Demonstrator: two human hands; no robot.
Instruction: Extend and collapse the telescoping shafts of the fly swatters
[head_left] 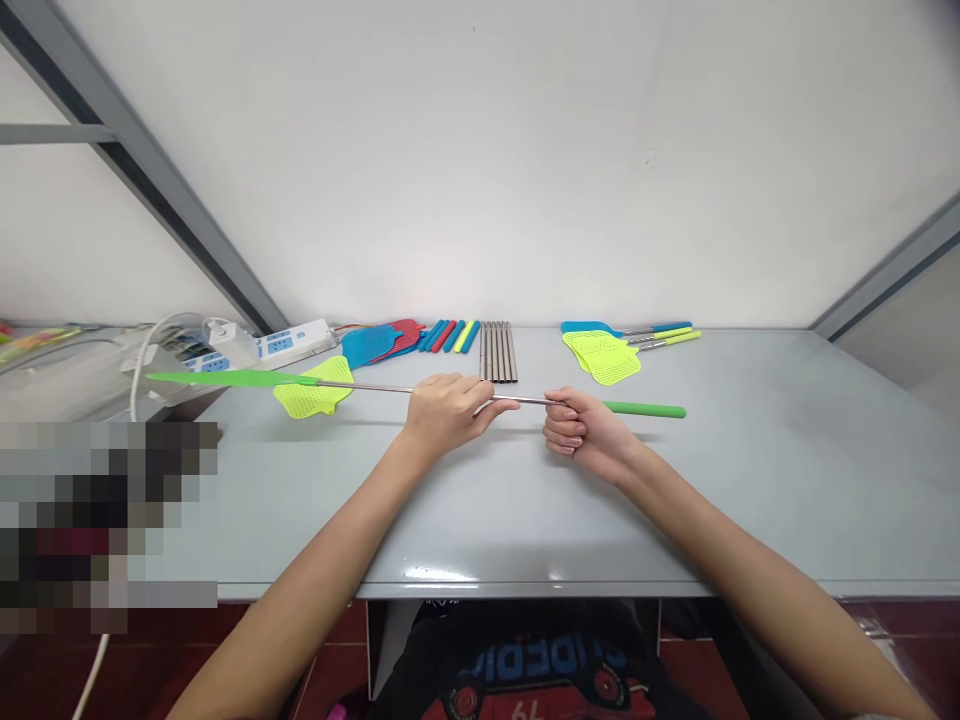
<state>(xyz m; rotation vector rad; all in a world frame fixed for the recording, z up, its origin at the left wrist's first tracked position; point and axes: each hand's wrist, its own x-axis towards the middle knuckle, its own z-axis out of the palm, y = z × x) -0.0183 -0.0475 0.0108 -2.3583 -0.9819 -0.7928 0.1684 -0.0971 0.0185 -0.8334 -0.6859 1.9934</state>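
A green fly swatter (pixel 360 387) with a long thin metal rod stretches level across the view, above the table. Its green head, seen edge-on, is at the left, and its green handle is at the right. My left hand (pixel 450 412) is closed round the middle of the rod, thumb pointing right along it. Nearer the handle, my right hand (pixel 581 430) grips the rod with curled fingers. Behind my hands, several metal tubes (pixel 498 352) lie side by side, with several coloured handles (pixel 450 336) to their left.
Yellow swatter heads (pixel 313 390) and blue ones (pixel 370 346) lie at the back left of the grey table (pixel 480 520). Swatters with rods and handles (pixel 611 352) are stacked at the back right. White power strips (pixel 296 343) with cables stand far left, near a blurred-out patch.
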